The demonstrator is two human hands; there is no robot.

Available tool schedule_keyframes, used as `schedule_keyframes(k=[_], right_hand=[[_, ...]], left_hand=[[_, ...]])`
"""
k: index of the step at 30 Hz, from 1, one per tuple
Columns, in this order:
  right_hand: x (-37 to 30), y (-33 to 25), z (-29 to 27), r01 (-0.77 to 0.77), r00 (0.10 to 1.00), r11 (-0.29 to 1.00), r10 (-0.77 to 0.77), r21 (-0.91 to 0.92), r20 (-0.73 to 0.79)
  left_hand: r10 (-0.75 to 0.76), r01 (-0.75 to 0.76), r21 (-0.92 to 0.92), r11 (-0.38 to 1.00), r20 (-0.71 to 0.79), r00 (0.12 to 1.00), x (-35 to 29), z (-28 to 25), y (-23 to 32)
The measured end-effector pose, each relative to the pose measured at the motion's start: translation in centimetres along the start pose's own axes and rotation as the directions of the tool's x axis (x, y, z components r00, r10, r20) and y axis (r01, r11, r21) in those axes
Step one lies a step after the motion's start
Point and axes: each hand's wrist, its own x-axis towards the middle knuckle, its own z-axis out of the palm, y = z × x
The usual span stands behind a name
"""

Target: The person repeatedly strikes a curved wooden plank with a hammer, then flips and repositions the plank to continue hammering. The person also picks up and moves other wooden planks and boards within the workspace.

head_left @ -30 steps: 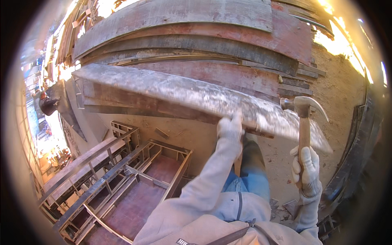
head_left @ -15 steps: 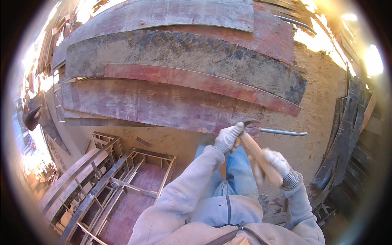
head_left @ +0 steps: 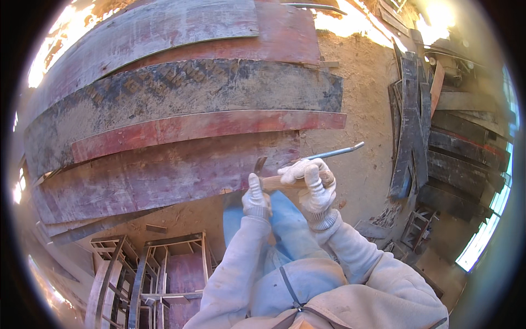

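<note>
A hammer with a wooden handle [head_left: 276,184] is held crosswise in front of my body, over my knees. My left hand [head_left: 255,198], in a white knitted glove, is closed around it just below the dark metal head [head_left: 261,164], which sticks up past the fingers. My right hand [head_left: 316,189], gloved alike, is closed about the other end of the handle, its fingers reaching left along the wood. Just beyond the right fingers lies a metal bar [head_left: 337,151] with a bent tip; its near end is hidden behind that hand.
Long weathered boards [head_left: 181,90] lie stacked ahead, with a narrow red board [head_left: 213,129] on top. Wooden frames [head_left: 183,274] stand at lower left. Dark planks [head_left: 408,126] lean at right beside a pile of boards [head_left: 460,175]. Sandy ground [head_left: 361,93] shows between.
The hammer has swung from slanting down to the right to nearly level. My right hand has shifted up and left along with it. The whole view has turned toward the right.
</note>
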Motion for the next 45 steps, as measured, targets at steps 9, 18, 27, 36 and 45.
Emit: schedule_keyframes(k=[9, 18, 27, 36, 45], right_hand=[[9.6, 4.0, -2.0, -0.103, 0.986, 0.987, 0.085, 0.12, 0.144], [13.6, 4.3, -4.4, -0.094, 0.935, 0.995, 0.094, -0.016, 0.343], [10.9, 1.4, 6.0, -0.212, 0.788, 0.901, -0.071, 0.378, 0.611], [7.2, -0.4, 13.2, 0.838, 0.545, 0.011, -0.046, -0.545, 0.837], [2.0, 13.4, 31.5, -0.008, 0.772, 0.395, 0.587, -0.918, 0.245]], left_hand=[[0.511, -0.514, 0.024, 0.858, 0.073, 0.856, 5.9, -1.0, -2.3], [0.659, -0.675, 0.097, 0.731, -0.354, 0.663, 10.9, -14.3, 3.5], [0.738, -0.745, -0.059, 0.664, -0.111, 0.666, 4.2, -5.3, 4.4], [0.118, -0.107, -0.07, 0.992, 0.178, 0.977, 2.2, -18.2, 12.8], [0.918, -0.77, 0.524, 0.364, -0.062, 0.393, 7.6, -42.9, 30.7]])
